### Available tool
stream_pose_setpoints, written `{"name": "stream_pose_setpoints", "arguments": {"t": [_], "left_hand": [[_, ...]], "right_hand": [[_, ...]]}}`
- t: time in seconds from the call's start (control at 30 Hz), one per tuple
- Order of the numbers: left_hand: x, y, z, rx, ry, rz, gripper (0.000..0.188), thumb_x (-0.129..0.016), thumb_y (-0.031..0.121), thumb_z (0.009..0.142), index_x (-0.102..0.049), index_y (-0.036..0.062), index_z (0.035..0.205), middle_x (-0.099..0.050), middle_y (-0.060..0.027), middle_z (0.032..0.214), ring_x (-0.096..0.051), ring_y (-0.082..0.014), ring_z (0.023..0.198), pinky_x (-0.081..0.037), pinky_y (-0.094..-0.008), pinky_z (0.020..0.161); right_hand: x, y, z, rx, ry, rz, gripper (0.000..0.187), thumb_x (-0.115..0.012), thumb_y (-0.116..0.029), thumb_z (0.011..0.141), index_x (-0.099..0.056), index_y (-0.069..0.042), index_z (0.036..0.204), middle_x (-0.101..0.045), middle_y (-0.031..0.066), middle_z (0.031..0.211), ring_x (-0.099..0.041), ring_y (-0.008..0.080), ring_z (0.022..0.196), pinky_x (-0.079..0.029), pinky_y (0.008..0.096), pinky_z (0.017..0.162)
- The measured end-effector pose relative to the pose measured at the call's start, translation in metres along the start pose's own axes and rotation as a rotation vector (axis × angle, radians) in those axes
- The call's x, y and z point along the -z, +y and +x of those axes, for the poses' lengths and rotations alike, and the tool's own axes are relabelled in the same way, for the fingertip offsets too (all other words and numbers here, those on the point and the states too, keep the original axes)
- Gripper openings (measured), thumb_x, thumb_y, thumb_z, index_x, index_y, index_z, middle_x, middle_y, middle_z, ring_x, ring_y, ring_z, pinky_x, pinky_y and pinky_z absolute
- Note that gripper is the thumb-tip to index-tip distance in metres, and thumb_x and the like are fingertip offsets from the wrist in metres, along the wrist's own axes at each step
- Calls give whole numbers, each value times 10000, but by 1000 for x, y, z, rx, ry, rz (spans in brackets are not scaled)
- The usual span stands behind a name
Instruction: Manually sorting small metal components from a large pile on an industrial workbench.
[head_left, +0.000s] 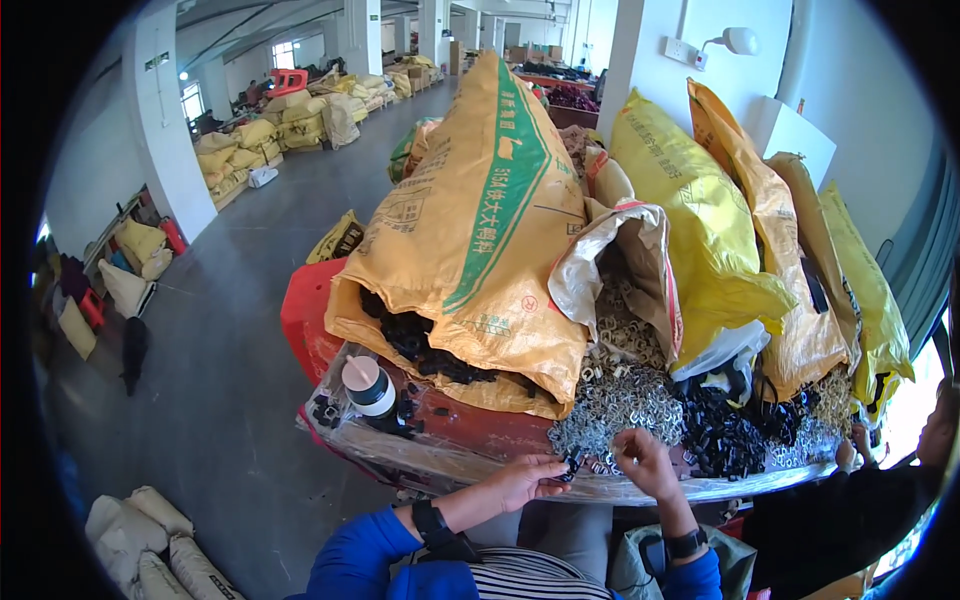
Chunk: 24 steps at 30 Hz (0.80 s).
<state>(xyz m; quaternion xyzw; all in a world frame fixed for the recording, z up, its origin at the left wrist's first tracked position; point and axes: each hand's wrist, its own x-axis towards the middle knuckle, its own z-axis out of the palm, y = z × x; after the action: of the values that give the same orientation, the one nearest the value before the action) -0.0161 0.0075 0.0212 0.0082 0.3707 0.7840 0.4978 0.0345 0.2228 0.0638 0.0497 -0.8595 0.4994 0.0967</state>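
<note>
My left hand pinches a small black buckle-like piece between thumb and fingers at the table's near edge. To its right, my right hand is raised with its fingers curled together; whatever they hold, if anything, is too small to make out. Just beyond both hands spreads a heap of small silver metal pieces. A pile of shiny black pieces adjoins it on the right. Left of the silver heap, a large orange-yellow woven sack lies with its mouth toward me, dark pieces showing inside.
A cup with a pale lid stands on the table's left corner. Yellow sacks line the table's right side, spilling more pieces. At far right another person's hands work at the same table. White sacks lie on the floor at lower left.
</note>
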Motion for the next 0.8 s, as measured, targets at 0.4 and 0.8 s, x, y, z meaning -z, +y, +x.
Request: {"name": "stream_pose_setpoints", "arguments": {"t": [0.4,0.8], "left_hand": [[12,12,1,197,-57,149,244,-561,202,767,-531,41,947,-564,-35,806,-570,-116,663,-472,-183,560],[18,20,15,308,-98,141,247,-552,234,774,-545,50,939,-583,-41,800,-587,-120,650,-484,-190,542]], "right_hand": [[-22,-32,3,291,-239,-136,331,-556,9,685,-502,3,1011,-511,125,835,-528,239,743,-439,287,638],[-27,-27,11,302,-379,-175,389,-569,-8,691,-481,-10,1071,-470,131,916,-517,246,773,-444,282,638]]}}
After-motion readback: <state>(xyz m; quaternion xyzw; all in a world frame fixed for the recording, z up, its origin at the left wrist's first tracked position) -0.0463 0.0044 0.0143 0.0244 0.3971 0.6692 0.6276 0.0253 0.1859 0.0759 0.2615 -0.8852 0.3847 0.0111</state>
